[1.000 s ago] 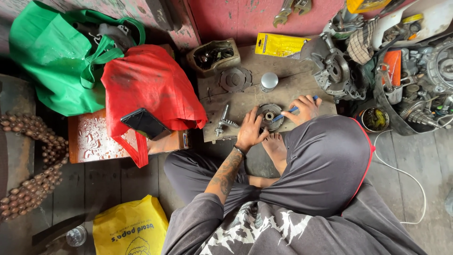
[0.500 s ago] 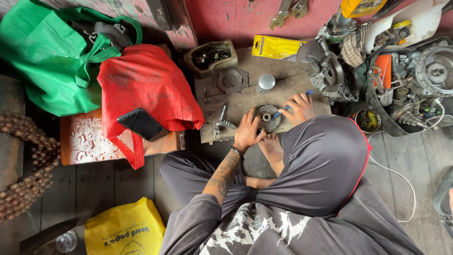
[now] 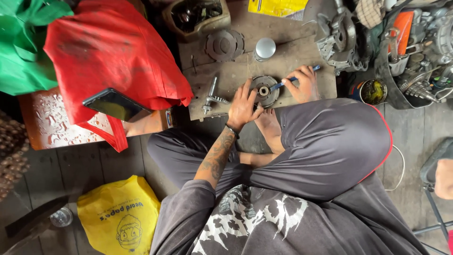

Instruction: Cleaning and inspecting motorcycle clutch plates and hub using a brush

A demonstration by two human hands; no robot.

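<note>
Your left hand point(image 3: 243, 105) lay spread, fingers pressed on the round metal part point(image 3: 264, 90) at the wooden board's point(image 3: 226, 75) near edge. Your right hand point(image 3: 302, 85) gripped a blue-handled tool point(image 3: 288, 82), tip at the part's hub. Work looked underway; a toothed disc point(image 3: 224, 45) beyond lay untouched.

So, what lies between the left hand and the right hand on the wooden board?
In the head view, a round metal part lies between the left hand and right hand, which holds a blue-handled tool.

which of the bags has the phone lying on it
The red bag: the dark phone lies on its lower edge. The green bag and yellow bag carry nothing.
</note>
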